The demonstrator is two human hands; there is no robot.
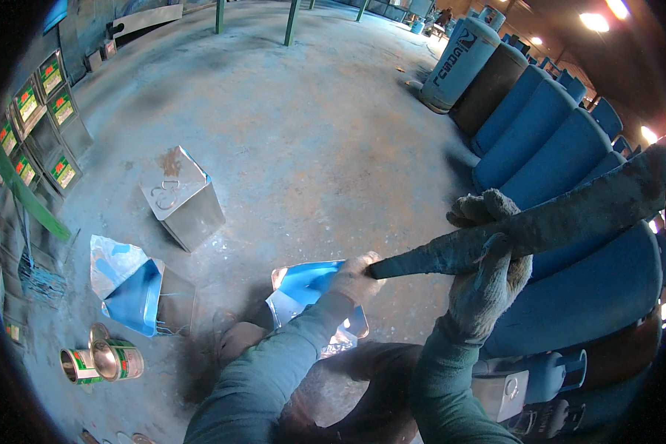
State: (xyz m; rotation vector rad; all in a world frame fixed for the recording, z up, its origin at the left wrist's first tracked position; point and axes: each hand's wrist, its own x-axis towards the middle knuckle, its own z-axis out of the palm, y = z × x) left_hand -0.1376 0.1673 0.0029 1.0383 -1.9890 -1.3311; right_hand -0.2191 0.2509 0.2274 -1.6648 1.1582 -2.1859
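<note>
Both my hands wear pale, dirty work gloves. My left hand (357, 278) is closed round the narrow end of a long, dark, tapered bar (570, 214), whose exact kind I cannot make out. The bar slants up to the right and widens toward its far end. My right hand (488, 277) grips it further along, fingers over the upper edge and thumb on the near side. Beneath my left hand and forearm stands a cut-open metal tin (303, 285) with blue paint inside, partly hidden.
Another opened blue-lined tin (133, 296), a square tin (185, 200) and small round cans (118, 360) stand on the floor at left. Labelled tins (55, 111) are stacked beyond a green bar (33, 192). Blue gas cylinders (570, 296) line the right; green legs (292, 22) stand far off.
</note>
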